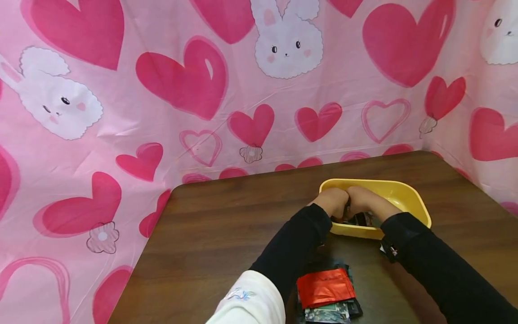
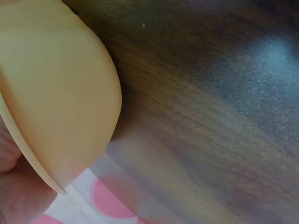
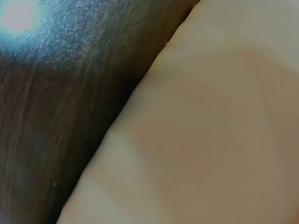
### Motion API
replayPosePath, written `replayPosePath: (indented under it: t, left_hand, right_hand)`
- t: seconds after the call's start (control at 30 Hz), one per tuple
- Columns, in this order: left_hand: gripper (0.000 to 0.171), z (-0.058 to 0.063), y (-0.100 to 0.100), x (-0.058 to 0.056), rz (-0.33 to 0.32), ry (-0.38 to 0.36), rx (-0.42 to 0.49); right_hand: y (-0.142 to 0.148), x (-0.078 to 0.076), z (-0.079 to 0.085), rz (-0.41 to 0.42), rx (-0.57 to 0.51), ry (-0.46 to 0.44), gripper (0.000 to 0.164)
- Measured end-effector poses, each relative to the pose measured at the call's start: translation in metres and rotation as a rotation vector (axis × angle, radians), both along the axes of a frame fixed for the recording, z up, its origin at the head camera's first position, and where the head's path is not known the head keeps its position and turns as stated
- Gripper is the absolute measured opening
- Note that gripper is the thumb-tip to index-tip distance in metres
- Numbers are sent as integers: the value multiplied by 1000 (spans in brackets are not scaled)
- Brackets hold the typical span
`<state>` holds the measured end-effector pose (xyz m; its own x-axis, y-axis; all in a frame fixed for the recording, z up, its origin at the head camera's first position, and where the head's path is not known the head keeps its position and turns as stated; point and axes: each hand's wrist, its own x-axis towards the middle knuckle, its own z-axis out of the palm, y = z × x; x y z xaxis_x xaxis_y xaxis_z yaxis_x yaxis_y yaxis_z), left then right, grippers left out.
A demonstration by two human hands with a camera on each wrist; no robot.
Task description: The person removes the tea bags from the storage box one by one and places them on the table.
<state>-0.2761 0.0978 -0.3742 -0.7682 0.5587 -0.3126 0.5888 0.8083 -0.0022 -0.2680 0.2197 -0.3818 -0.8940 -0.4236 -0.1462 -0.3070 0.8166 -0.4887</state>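
Both hands reach into a yellow plastic tub [image 1: 408, 198] in the head view. The left hand [image 1: 333, 201] is at the tub's left end, close against the right hand [image 1: 369, 203]. Their fingers point down inside and are hidden, so what they hold cannot be made out. Dark packets [image 1: 361, 219] show below the hands within the tub. In the left wrist view, part of the left hand [image 2: 25, 196] appears behind the rim of the tub [image 2: 65, 102]. A pale, blurred surface, apparently the tub wall [image 3: 201, 135], fills much of the right wrist view.
A pile of flat packets lies in front of the tub, with a shiny red packet [image 1: 326, 288] on top and a patterned packet [image 1: 328, 313] under it. All stand on a brown wooden table [image 1: 226, 234]. Pink cloth [image 1: 162, 135] with hearts and rabbits hangs behind.
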Motion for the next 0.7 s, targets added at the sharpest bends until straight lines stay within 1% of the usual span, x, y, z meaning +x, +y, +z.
replayPosePath:
  t: [0.1, 0.17, 0.23, 0.3, 0.4, 0.5, 0.63, 0.7]
  left_hand:
    - [22, 4, -5, -4, -37, 28, 34]
    - [23, 7, -9, -7, -45, 33, 84]
    - [23, 10, -15, -12, -53, 25, 132]
    - [23, 13, -21, -16, -58, 16, 186]
    - [19, 17, -30, -23, -56, -6, 289]
    - [17, 21, -42, -28, -44, -35, 448]
    - [15, 27, -59, -27, 40, -215, 746]
    - [16, 31, -68, -24, 93, -317, 881]
  right_hand:
    - [1, 1, 2, -26, -28, 21, 38]
    - [3, 3, 3, -58, -71, 24, 39]
    - [5, 6, 4, -90, -144, 5, 36]
    - [8, 9, 6, -113, -243, -32, 30]
    - [13, 14, 9, -127, -372, -82, 23]
    - [18, 18, 13, -145, -454, -100, 21]
    - [23, 24, 22, -163, -526, -86, 24]
    - [24, 29, 29, -174, -541, -77, 27]
